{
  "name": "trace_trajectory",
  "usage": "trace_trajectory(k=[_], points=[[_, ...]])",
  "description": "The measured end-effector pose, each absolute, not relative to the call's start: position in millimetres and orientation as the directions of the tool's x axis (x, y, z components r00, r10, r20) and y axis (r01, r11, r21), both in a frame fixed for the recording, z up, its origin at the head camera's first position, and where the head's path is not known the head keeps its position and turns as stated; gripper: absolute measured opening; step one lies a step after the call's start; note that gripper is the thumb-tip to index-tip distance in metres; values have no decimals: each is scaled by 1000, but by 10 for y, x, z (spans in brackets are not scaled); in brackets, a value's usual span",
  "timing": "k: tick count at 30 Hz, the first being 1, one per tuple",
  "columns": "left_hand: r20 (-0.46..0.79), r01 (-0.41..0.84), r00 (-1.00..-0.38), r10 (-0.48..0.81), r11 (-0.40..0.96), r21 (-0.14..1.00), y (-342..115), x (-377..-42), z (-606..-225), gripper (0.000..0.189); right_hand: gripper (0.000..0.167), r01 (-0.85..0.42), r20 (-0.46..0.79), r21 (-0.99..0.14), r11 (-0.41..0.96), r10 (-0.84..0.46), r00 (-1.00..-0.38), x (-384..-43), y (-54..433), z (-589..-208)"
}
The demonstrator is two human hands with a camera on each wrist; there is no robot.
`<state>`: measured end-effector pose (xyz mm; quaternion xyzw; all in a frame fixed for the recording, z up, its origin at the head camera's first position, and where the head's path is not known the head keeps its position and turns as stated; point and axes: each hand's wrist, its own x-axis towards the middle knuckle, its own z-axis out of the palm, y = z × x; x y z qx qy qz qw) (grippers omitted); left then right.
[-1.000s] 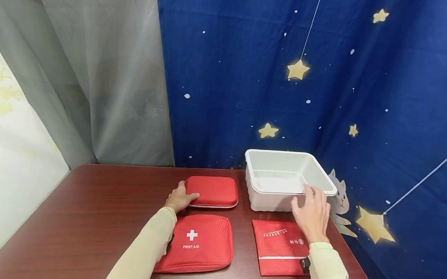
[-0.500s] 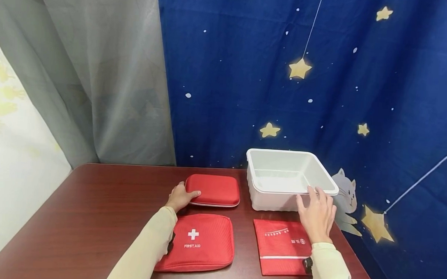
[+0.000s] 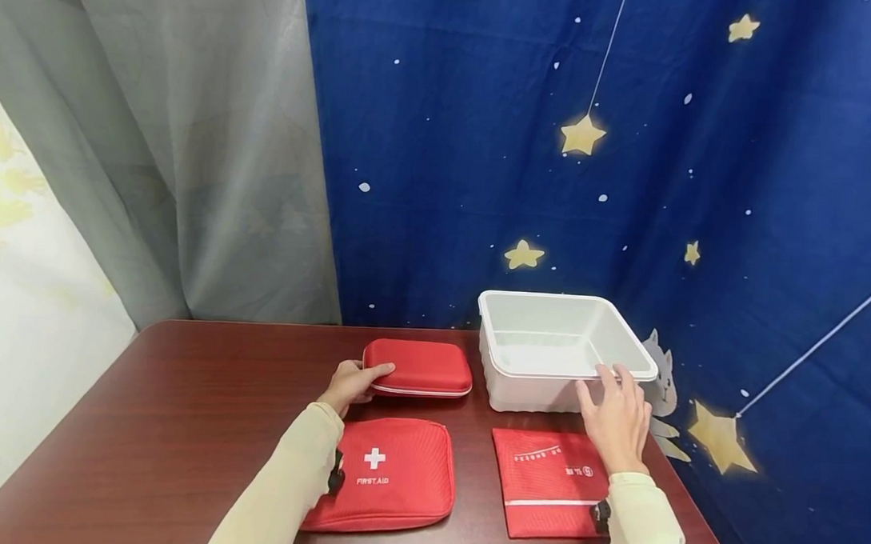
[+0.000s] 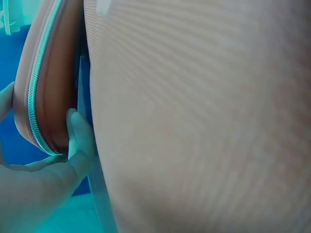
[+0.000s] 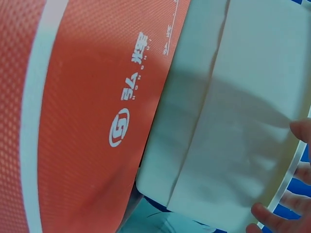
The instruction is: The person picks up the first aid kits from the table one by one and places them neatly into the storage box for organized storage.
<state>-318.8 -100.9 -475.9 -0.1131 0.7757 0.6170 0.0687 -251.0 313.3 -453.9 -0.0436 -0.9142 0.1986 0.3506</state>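
Note:
My left hand [image 3: 351,383] grips the left end of a red zippered hard case [image 3: 419,367] near the table's back edge. In the left wrist view, the thumb lies on top of the case [image 4: 53,82] and fingers [image 4: 80,138] reach under it. My right hand [image 3: 620,418] holds the front rim of a white plastic bin [image 3: 532,391], near its right corner. Its thumb [image 5: 302,130] is against the outside wall, while some fingers pass over the rim. Nothing shows inside the bin.
Under my left forearm lies a red first aid pouch [image 3: 406,495] with a white cross. A flat red fabric pouch [image 3: 544,476] with a white stripe sits in front of the bin, partly beneath my right wrist. Curtains [image 3: 438,184] hang behind the brown table [image 3: 207,424].
My left hand has raised the red hard case slightly and shifted it a little right; its fingers now reach underneath. My right hand has moved slightly right along the bin's rim.

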Motion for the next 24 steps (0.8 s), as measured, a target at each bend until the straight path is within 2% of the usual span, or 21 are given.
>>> trace_trajectory(k=[8, 11, 16, 24], points=[[-218, -223, -972, -89, 53, 973, -947, -3213, -4725, 60, 44, -84, 638, -416, 905, 225, -737, -2534, 3148, -4587], [-198, -201, -975, -99, 28, 979, -928, -3207, -4702, 60, 43, -87, 639, -421, 903, 227, -735, -2541, 3150, -4595], [-161, -163, -979, -127, -1, 987, -924, -3212, -4678, 73, 43, -85, 635, -427, 900, 232, -737, -2547, 3150, -4597], [-118, -112, -976, -181, -44, 993, -982, -3196, -4567, 69, 43, -84, 634, -435, 897, 239, -736, -2553, 3149, -4593]])
